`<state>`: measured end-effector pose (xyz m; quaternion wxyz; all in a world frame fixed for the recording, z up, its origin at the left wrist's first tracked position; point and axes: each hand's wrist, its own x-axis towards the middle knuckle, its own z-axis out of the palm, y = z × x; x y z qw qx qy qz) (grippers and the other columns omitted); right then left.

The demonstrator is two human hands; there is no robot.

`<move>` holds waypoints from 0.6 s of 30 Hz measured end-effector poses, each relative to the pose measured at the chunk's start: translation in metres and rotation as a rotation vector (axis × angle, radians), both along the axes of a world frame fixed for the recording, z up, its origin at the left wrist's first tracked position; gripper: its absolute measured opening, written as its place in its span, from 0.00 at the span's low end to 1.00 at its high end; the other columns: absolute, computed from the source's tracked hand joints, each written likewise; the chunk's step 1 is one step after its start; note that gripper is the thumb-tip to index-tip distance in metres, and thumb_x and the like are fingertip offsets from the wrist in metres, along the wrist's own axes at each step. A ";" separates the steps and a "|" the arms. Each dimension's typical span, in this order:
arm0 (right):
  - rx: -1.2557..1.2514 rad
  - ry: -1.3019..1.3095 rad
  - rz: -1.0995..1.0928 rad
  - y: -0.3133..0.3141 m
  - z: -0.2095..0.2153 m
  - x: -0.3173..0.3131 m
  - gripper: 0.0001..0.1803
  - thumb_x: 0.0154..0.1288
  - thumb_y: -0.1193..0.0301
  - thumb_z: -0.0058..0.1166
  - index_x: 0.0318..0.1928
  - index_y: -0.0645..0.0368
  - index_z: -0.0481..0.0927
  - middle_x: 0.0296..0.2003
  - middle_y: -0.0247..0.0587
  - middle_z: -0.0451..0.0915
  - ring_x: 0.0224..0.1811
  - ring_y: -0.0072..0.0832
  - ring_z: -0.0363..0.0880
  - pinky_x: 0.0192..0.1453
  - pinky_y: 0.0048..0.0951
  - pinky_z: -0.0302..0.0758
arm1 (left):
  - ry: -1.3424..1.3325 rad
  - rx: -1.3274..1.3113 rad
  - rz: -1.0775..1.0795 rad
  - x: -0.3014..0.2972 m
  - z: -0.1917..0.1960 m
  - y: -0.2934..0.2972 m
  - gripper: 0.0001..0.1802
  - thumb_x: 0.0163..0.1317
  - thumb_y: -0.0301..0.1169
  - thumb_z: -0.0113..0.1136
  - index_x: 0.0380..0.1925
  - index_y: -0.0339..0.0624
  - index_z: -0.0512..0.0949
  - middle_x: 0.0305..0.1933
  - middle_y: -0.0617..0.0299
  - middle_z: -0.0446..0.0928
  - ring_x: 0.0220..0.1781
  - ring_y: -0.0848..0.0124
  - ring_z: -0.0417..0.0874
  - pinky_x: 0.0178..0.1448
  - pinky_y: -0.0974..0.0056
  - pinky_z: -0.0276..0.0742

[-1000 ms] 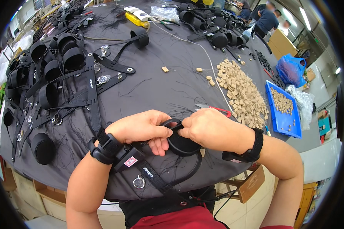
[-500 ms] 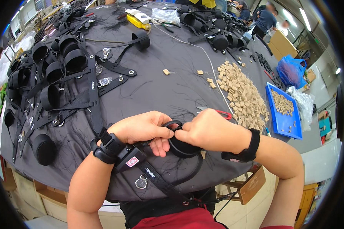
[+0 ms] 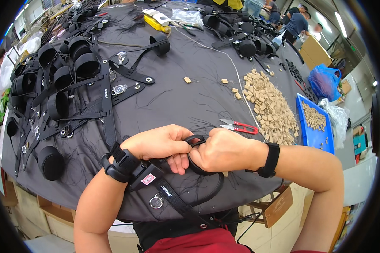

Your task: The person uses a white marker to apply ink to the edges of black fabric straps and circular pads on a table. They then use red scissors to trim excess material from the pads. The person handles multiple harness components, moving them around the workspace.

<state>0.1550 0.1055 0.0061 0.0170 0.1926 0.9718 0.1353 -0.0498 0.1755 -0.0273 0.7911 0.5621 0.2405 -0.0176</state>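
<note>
My left hand (image 3: 169,145) pinches the edge of a black strap harness (image 3: 175,197) at a small black loop (image 3: 193,138). Close against it, my right hand (image 3: 228,151) is closed on the same part, its fingers curled and its knuckles up. Below the hands hangs a rounded black band, mostly covered by the right hand. The harness's long strap runs down over the table's near edge, and a metal ring (image 3: 156,201) lies beside it. Just beyond my right hand, red-handled thread snips (image 3: 242,127) lie with their blades apart.
Tangled black strap harnesses with cuffs (image 3: 85,65) fill the left side; more lie at the far right. A pile of small tan tags (image 3: 272,109) is on the right, beside a blue tray (image 3: 307,139). A white cord (image 3: 234,63) crosses the dark cloth. People stand far off.
My right hand has rolled over and drawn slightly down at the loop, bringing the thread snips into fuller view. My left hand keeps its pinch. The whole view has shifted a little.
</note>
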 end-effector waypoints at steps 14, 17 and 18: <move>-0.254 0.462 -0.293 0.005 -0.003 0.022 0.06 0.54 0.74 0.58 0.30 0.56 0.73 0.18 0.41 0.76 0.20 0.43 0.77 0.30 0.39 0.75 | 0.045 0.044 0.046 0.003 0.003 -0.003 0.16 0.68 0.24 0.46 0.54 0.29 0.71 0.29 0.50 0.84 0.29 0.63 0.89 0.33 0.67 0.86; -0.353 0.583 -0.392 0.005 -0.003 0.026 0.06 0.55 0.74 0.58 0.33 0.55 0.75 0.20 0.41 0.78 0.23 0.44 0.77 0.32 0.41 0.75 | 0.064 0.039 0.051 0.002 0.006 -0.003 0.17 0.68 0.23 0.45 0.54 0.28 0.70 0.29 0.50 0.84 0.29 0.63 0.89 0.33 0.67 0.86; -0.404 0.565 -0.427 0.002 0.000 0.027 0.04 0.57 0.75 0.58 0.33 0.54 0.77 0.23 0.38 0.79 0.25 0.42 0.78 0.35 0.38 0.74 | 0.063 0.035 0.050 0.003 0.006 -0.003 0.16 0.68 0.23 0.46 0.54 0.28 0.70 0.29 0.49 0.84 0.29 0.63 0.89 0.33 0.67 0.86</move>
